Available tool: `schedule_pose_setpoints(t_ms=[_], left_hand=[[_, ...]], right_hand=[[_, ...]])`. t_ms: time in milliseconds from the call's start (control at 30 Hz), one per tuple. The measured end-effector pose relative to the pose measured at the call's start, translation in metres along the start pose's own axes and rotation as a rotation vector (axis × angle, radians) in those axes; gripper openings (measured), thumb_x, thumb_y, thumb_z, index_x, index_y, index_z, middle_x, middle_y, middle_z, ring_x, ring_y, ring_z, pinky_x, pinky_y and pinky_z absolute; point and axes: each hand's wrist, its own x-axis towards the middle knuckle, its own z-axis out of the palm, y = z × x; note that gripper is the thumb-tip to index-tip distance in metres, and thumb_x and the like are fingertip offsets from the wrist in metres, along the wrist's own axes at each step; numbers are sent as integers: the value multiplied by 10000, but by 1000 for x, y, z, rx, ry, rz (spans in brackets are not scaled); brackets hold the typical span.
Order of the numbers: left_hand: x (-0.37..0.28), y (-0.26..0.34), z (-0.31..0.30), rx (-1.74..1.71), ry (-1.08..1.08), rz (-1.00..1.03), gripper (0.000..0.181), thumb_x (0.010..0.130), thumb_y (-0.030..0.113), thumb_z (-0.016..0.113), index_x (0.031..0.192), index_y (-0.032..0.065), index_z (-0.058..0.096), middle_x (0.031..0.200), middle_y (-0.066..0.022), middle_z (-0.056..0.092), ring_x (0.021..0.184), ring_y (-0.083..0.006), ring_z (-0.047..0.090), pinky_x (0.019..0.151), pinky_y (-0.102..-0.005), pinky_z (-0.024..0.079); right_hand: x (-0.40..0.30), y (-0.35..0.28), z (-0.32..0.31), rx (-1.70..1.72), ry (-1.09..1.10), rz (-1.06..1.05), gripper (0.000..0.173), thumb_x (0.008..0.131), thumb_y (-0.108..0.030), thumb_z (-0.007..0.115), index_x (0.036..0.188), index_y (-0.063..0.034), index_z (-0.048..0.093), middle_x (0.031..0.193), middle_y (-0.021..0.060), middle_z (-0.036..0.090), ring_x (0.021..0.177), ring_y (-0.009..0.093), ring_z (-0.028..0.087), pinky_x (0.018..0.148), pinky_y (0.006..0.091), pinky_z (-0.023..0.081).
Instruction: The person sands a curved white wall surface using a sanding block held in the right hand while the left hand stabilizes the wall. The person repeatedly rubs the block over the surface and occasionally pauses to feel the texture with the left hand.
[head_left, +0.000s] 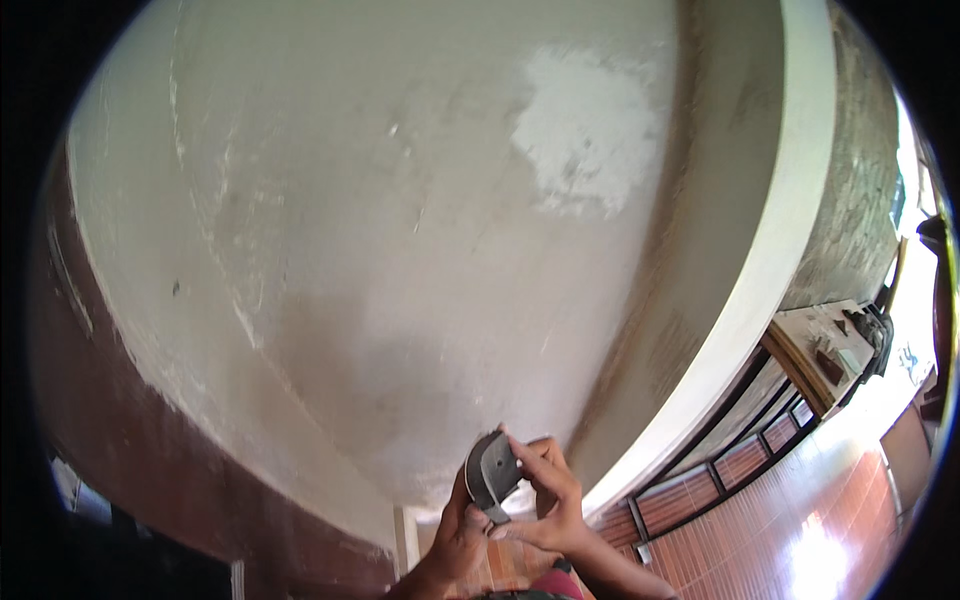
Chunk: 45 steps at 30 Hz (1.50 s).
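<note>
A dark grey piece, which looks like sandpaper bent round a block, is held low in the picture between both hands. My left hand grips its lower left side, thumb at the bottom edge. On the other side, my right hand has its fingers along the upper right edge and its thumb near the lower end. Behind the hands rises a plastered wall with a pale white patch at upper right, scratches and small marks.
A brown door or window frame borders the wall at left. To the right run a white wall edge and a table bearing small objects and a dark cloth or bag. Shiny reddish floor tiles lie below.
</note>
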Motion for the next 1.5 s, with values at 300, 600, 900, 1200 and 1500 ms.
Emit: schedule_pose_setpoints(t_ms=[300, 600, 900, 1200, 1500], left_hand=[[63, -2, 15, 169, -39, 27, 813, 980, 502, 676, 1499, -65, 409, 1385, -149, 592, 1233, -215, 609, 1049, -364, 496], [120, -23, 53, 56, 194, 97, 671, 938, 410, 738, 1377, -54, 532, 1272, -149, 655, 1129, -224, 645, 1017, -370, 519], [241, 13, 55, 423, -133, 341, 467, 970, 230, 709, 1334, -44, 610, 1220, -119, 694, 1164, -210, 624, 1052, -365, 458], [432, 179, 46, 1957, 387, 1257, 677, 1024, 517, 551, 1599, 193, 399, 1710, -130, 233, 1570, -342, 229, 1227, -634, 164], [438, 171, 40, 1971, 437, 1268, 634, 1044, 513, 500, 1601, 228, 400, 1715, -80, 243, 1576, -286, 234, 1247, -589, 166]], right_hand=[[34, -7, -46, -5, -24, -26, 905, 694, -203, 976, 1473, -20, 553, 1117, 89, 608, 1044, 201, 626, 832, 328, 569], [73, 8, -68, 104, 82, -110, 469, 843, -37, 801, 1292, -58, 665, 1178, 123, 648, 980, 253, 649, 850, 412, 530], [159, -37, -134, -508, 184, -378, 587, 740, -157, 885, 1273, 8, 701, 816, 127, 682, 719, 219, 669, 684, 330, 551], [343, -108, -193, -1376, 386, -764, 461, 898, -94, 709, 1353, -46, 651, 1382, 262, 575, 1177, 437, 557, 1029, 479, 509], [377, -76, -202, -1566, 414, -975, 400, 892, -96, 723, 1290, -74, 694, 1460, 242, 514, 1227, 467, 525, 1022, 493, 523]])
